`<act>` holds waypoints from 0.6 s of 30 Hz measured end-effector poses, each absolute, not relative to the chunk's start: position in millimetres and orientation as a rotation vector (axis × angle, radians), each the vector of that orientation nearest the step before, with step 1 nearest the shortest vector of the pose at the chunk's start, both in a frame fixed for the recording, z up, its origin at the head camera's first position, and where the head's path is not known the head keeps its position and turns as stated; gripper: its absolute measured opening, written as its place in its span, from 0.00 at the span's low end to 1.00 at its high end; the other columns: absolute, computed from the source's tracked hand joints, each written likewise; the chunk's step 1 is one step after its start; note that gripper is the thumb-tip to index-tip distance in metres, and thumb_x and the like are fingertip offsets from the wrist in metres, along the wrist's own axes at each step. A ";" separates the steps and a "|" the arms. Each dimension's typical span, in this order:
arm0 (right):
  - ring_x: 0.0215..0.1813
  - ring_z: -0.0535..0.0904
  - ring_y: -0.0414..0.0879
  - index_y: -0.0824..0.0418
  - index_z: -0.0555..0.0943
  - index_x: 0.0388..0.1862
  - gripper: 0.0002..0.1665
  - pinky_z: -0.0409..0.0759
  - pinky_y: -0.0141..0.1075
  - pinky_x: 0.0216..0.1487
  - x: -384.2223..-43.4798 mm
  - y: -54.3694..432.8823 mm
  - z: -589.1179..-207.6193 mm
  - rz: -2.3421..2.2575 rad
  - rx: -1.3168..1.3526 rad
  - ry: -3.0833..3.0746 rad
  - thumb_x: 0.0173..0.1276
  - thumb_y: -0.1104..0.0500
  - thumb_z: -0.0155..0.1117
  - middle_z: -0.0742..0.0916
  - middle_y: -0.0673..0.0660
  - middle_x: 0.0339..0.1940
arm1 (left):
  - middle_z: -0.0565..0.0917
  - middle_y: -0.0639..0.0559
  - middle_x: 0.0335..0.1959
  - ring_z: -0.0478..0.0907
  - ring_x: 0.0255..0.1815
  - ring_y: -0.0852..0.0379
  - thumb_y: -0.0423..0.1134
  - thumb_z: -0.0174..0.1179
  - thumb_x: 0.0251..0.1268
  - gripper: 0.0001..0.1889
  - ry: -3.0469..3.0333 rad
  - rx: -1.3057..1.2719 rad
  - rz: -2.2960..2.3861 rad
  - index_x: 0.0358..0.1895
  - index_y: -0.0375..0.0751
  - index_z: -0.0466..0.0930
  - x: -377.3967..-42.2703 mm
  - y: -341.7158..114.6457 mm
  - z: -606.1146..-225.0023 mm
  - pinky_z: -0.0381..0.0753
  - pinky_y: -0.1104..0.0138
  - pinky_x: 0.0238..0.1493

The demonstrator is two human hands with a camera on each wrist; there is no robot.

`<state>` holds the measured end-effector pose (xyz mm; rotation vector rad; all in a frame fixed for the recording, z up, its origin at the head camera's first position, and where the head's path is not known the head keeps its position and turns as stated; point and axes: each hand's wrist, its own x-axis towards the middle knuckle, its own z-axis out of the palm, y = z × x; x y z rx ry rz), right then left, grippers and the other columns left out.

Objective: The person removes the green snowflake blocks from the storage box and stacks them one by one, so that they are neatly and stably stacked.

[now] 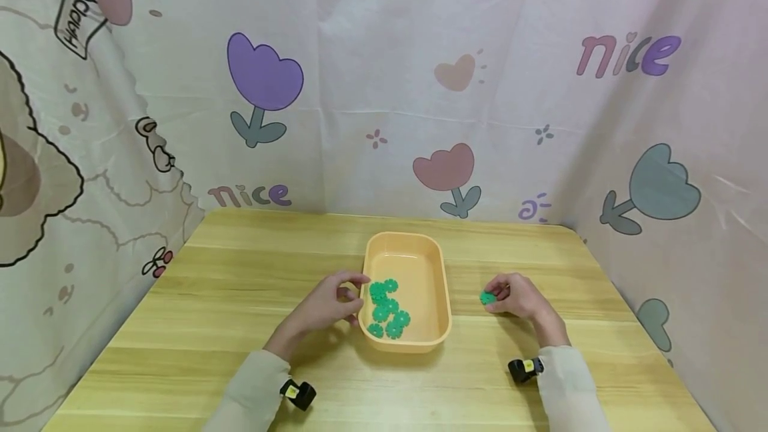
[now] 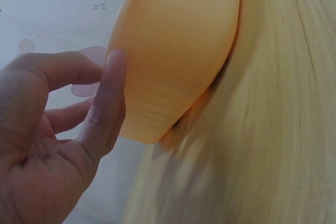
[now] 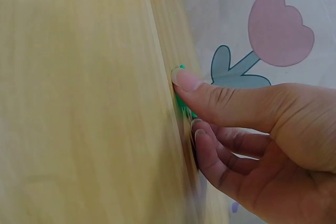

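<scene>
On a table with light yellow wood grain (image 1: 240, 265), I see a shallow, peach-orange plastic tray (image 1: 445, 292) with rounded corners. The person's left hand (image 1: 318, 305) is at its left side, with bent fingers which pinch the rim: one fingertip lies against the outer wall, and another reaches over the edge. Inside the tray, several small green plastic discs with notched edges (image 1: 381, 314) lie in its left and lower part, some of them overlapping.

To the right of the tray, well apart from it, the right hand (image 1: 521, 297) holds one more green notched disc (image 1: 487, 298) between thumb and bent fingers, which are nearly closed. This disc is very low over the wood; whether it touches, I cannot tell. Behind the table hangs a whitish cloth printed with flowers (image 1: 372, 85).
</scene>
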<state>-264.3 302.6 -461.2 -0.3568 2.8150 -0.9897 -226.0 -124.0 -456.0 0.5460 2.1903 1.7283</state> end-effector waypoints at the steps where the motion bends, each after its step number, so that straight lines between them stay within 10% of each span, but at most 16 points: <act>1: 0.39 0.81 0.46 0.67 0.87 0.44 0.18 0.82 0.32 0.40 -264.3 302.6 -461.5 -0.989 -0.356 2.815 0.55 0.64 0.82 0.88 0.59 0.38 | 0.69 0.27 0.60 0.82 0.35 0.53 0.27 0.60 0.70 0.26 2.193 0.546 1.728 0.69 0.25 0.68 -226.0 -124.0 -455.8 0.93 0.62 0.36; 18: 0.44 0.83 0.49 0.67 0.85 0.51 0.23 0.83 0.32 0.41 -259.8 295.5 -448.6 -1.038 -0.352 2.819 0.58 0.62 0.80 0.88 0.64 0.46 | 0.69 0.27 0.62 0.82 0.35 0.54 0.27 0.59 0.70 0.26 2.194 0.537 1.725 0.70 0.25 0.68 -224.4 -123.8 -454.5 0.93 0.60 0.37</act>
